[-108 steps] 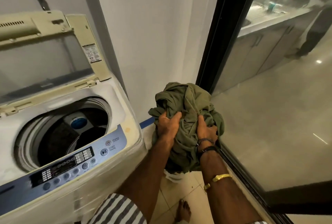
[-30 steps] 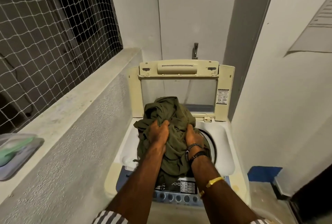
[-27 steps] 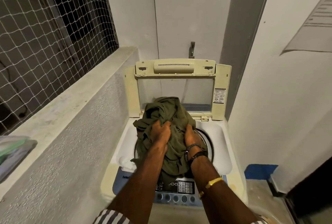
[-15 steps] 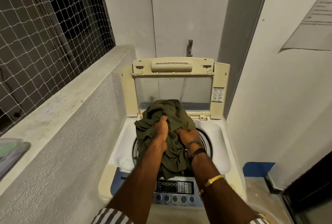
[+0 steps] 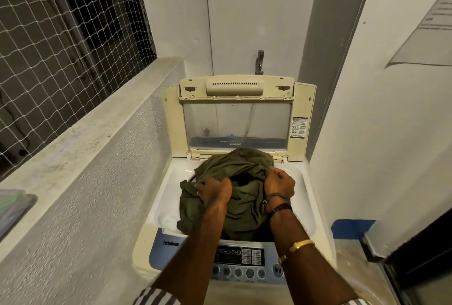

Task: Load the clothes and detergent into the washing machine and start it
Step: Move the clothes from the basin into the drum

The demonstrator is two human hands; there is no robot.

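A bundle of olive-green clothes (image 5: 234, 165) fills the round drum opening of the white top-loading washing machine (image 5: 307, 207). The lower folds hang down into the drum. My left hand (image 5: 215, 191) grips the front left of the bundle. My right hand (image 5: 280, 181) grips its right side, fingers curled into the cloth. The cream lid (image 5: 236, 114) stands upright behind, its window panel facing me. The blue control panel (image 5: 242, 257) with its buttons lies under my forearms. No detergent shows.
A rough concrete ledge (image 5: 80, 133) runs along the left under a netted window (image 5: 61, 30). A plastic container (image 5: 12, 209) sits on the ledge at the far left. A tap (image 5: 260, 61) sticks out above the lid. White walls close the right side; a dark door frame (image 5: 420, 255) stands at lower right.
I turned from the doorway to the machine carrying the bundle. In the last second both hands lowered it into the drum opening, and they have spread apart on the cloth.
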